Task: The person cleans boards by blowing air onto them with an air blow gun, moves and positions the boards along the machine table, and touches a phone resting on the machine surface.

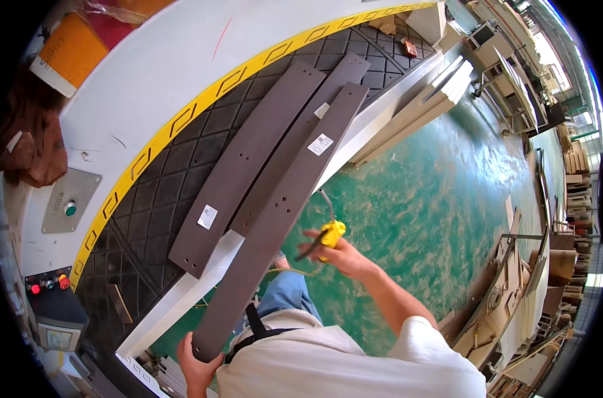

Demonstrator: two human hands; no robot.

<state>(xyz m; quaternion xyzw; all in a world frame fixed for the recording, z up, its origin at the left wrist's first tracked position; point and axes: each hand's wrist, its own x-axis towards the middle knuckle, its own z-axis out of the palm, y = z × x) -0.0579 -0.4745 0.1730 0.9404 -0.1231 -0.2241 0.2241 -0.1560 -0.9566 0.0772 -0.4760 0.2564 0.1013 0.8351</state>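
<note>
Woodworking workshop, machine control buttons (64, 281), stacked boards (435, 96), green floor (407, 205)

Illumination was bright, entering through the upper-right window (548, 61); glare whitened part of the green floor (414, 199). Fisheye distortion bowed peripheral edges. The right hand (345, 255) exhibited motion blur at the fingers.

from my remote seat i see a streaked green floor (407, 199), pale glare (499, 156) near a wheeled cart (517, 96), boards (575, 205) stacked along the right, a bright opening (551, 61) beyond.
</note>
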